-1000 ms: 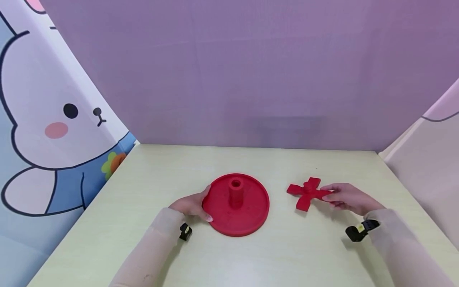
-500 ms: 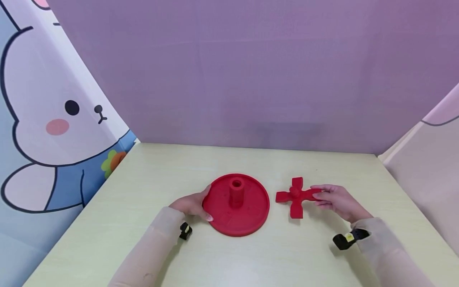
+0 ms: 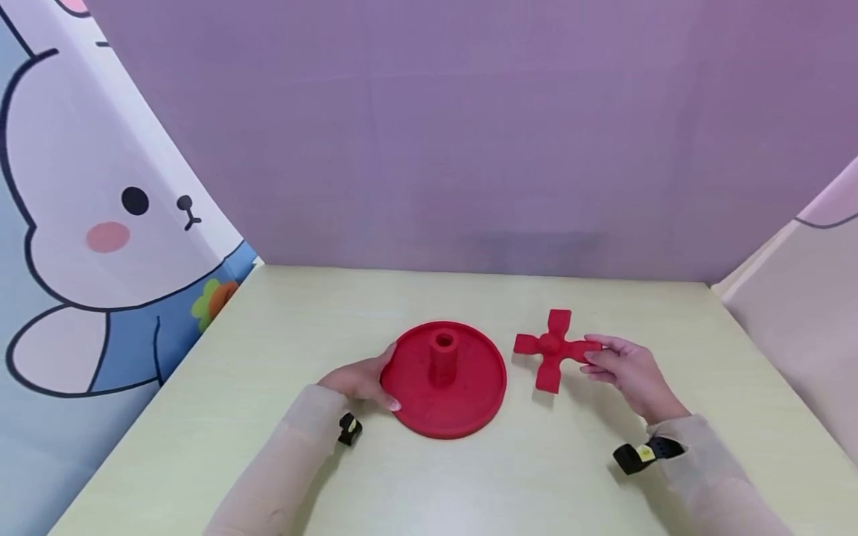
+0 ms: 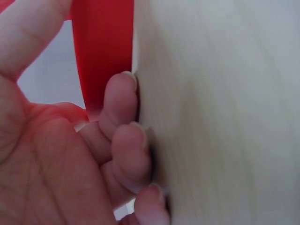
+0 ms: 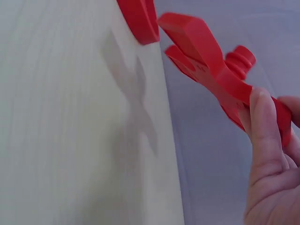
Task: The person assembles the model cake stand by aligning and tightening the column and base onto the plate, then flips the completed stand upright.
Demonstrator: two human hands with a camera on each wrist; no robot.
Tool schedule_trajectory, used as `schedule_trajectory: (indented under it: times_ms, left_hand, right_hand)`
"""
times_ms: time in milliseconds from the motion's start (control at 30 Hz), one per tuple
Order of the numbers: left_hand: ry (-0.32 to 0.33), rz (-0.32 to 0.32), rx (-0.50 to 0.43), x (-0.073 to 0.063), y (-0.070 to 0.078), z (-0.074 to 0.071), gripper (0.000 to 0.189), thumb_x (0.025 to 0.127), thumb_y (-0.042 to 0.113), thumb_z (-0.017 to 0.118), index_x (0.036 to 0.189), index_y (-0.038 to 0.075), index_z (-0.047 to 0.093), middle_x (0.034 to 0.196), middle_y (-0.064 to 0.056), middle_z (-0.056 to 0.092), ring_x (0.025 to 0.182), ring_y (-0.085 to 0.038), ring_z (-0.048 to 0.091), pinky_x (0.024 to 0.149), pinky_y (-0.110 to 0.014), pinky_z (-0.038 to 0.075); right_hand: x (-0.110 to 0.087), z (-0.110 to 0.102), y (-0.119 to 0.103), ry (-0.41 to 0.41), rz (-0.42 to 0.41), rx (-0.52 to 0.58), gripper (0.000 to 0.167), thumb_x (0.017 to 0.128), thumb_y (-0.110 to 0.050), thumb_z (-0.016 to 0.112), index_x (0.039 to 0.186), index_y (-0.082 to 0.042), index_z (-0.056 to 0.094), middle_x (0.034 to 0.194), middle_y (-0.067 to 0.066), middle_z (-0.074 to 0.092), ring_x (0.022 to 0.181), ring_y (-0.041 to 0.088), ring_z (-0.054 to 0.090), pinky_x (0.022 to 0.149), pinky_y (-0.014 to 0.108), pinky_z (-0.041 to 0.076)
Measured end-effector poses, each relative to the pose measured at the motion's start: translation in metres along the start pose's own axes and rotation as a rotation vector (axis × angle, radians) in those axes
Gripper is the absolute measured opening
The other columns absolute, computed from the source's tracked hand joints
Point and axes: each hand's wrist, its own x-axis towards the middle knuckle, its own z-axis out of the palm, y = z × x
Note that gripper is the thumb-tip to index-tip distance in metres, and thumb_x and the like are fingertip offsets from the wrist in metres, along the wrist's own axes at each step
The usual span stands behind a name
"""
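Observation:
A red round base [image 3: 469, 391] lies flat on the table, a hollow post [image 3: 442, 361] rising upright from its middle. My left hand [image 3: 360, 381] grips the base's left rim. In the left wrist view the thumb reaches over the rim and the bent fingers [image 4: 131, 154] lie low beside its side wall [image 4: 105, 51]. To the right, my right hand [image 3: 630, 372] pinches one arm of a red four-armed cross piece [image 3: 551, 344], lifted above the table. The right wrist view shows a ridged stub [image 5: 240, 62] sticking out from its middle, with the thumb [image 5: 263, 124] on the near face.
The pale wooden table [image 3: 509, 476] runs back to a purple cloth wall [image 3: 429, 149]. A printed cartoon curtain [image 3: 100, 208] hangs along the left side, a pale curtain [image 3: 798, 313] along the right. Black wrist cameras [image 3: 633, 458] sit on both sleeves.
The right hand has moved left with the cross piece, turning it; over the last half second the piece shifted slightly farther back. The left hand and the round base have stayed put.

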Motion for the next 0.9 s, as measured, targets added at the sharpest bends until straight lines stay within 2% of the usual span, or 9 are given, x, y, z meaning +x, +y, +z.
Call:
schedule_trajectory:
  times_ms: [67,167,267,400,567,633,767,900]
  left_hand:
    - [0.002,0.001,0.001,0.001,-0.001,0.0,0.117,0.07,0.019,0.085,0.155,0.011,0.004,0.151,-0.014,0.029,0.134,-0.035,0.029,0.097,-0.048,0.043]
    - [0.008,-0.004,0.003,-0.002,-0.005,0.0,0.117,0.069,0.017,0.086,0.155,0.01,0.005,0.15,-0.014,0.031,0.133,-0.035,0.031,0.095,-0.047,0.045]
    - [-0.001,0.019,-0.02,-0.004,-0.007,-0.002,0.117,0.07,0.015,0.085,0.155,0.009,0.004,0.15,-0.015,0.031,0.133,-0.035,0.031,0.096,-0.047,0.044]
    - [-0.01,0.033,-0.027,-0.004,-0.007,-0.005,0.118,0.07,0.016,0.085,0.154,0.009,0.002,0.15,-0.016,0.03,0.134,-0.035,0.029,0.097,-0.048,0.043]
    - [0.005,-0.008,0.018,-0.003,-0.005,-0.005,0.118,0.071,0.019,0.085,0.155,0.009,0.003,0.151,-0.015,0.029,0.134,-0.035,0.029,0.097,-0.048,0.043]
    - [0.009,-0.018,0.037,-0.002,-0.004,-0.004,0.117,0.071,0.02,0.085,0.155,0.009,0.003,0.151,-0.014,0.03,0.134,-0.035,0.03,0.096,-0.048,0.044]
    - [0.003,-0.006,0.016,0.001,-0.001,-0.001,0.117,0.071,0.02,0.084,0.155,0.009,0.004,0.151,-0.014,0.03,0.134,-0.034,0.029,0.095,-0.047,0.045]
    - [0.0,0.002,-0.016,0.003,0.001,0.001,0.117,0.071,0.017,0.084,0.154,0.009,0.004,0.152,-0.014,0.028,0.136,-0.034,0.028,0.098,-0.048,0.043]
  right_hand:
    - [-0.002,0.004,-0.001,0.01,-0.011,0.075,0.025,0.094,-0.006,0.06,0.094,-0.029,0.071,0.089,-0.005,0.07,0.075,0.014,0.07,0.071,0.023,0.055]
    - [-0.004,0.015,-0.002,0.012,-0.033,0.177,0.027,0.094,-0.005,0.059,0.093,-0.028,0.072,0.09,-0.003,0.07,0.074,0.014,0.07,0.071,0.023,0.055]
    - [-0.003,0.027,-0.003,0.039,-0.088,0.203,0.026,0.093,-0.004,0.061,0.095,-0.027,0.072,0.09,-0.003,0.071,0.075,0.014,0.071,0.071,0.023,0.055]
    - [-0.002,0.043,-0.003,0.123,-0.182,0.137,0.021,0.091,-0.005,0.065,0.104,-0.02,0.071,0.086,-0.004,0.071,0.074,0.013,0.071,0.07,0.023,0.055]
    - [0.002,0.059,-0.004,0.185,-0.25,0.057,0.024,0.089,-0.005,0.067,0.114,-0.006,0.067,0.085,-0.006,0.07,0.073,0.011,0.07,0.069,0.024,0.055]
    - [0.004,0.064,-0.005,0.193,-0.268,0.023,0.029,0.09,-0.006,0.066,0.118,0.001,0.064,0.086,-0.008,0.07,0.074,0.01,0.07,0.068,0.024,0.055]
    - [0.007,0.072,-0.006,0.203,-0.274,-0.037,0.04,0.091,-0.005,0.065,0.124,0.013,0.054,0.084,-0.011,0.069,0.072,0.009,0.07,0.068,0.024,0.055]
    - [0.01,0.081,-0.007,0.188,-0.262,-0.05,0.04,0.091,-0.003,0.064,0.126,0.014,0.053,0.086,-0.01,0.068,0.073,0.009,0.07,0.068,0.024,0.056]
